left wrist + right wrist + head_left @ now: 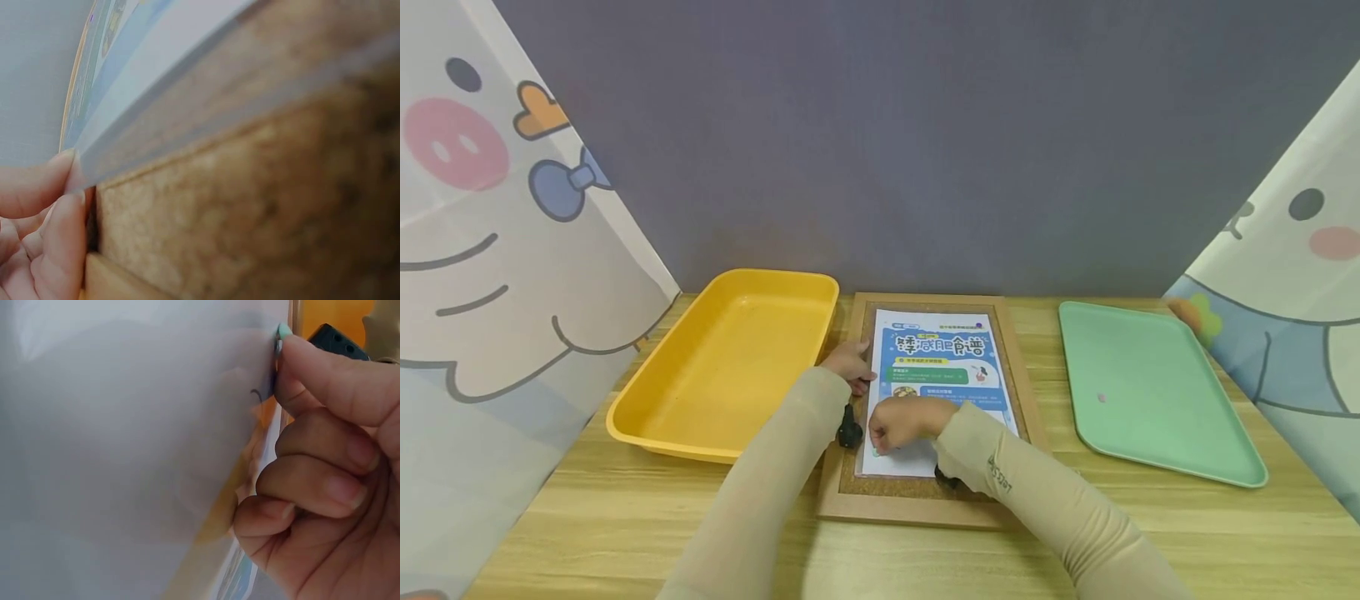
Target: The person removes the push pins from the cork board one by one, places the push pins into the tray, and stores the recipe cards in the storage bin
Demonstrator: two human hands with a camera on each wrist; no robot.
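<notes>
A printed poster [951, 346] in what looks like a clear sleeve lies on a wood-framed cork board [917, 487]. At the poster's left edge, my left hand [847, 367] pinches the sheet's edge [94, 162] between thumb and finger. My right hand [906, 421] is over the lower left part of the poster. Its thumb and forefinger pinch a mint-green push pin [284, 331], its other fingers curled in. The pin's metal shows near the sheet; whether it has gone into the cork I cannot tell. A purple pin [978, 325] sits in the poster's upper right corner.
Left of the board stands a deep yellow tray [722, 454]. A flat mint-green tray [1157, 375] lies to the right, with a small pink piece [1101, 397] on it. Behind the wooden table [917, 554] rises a grey wall [917, 150].
</notes>
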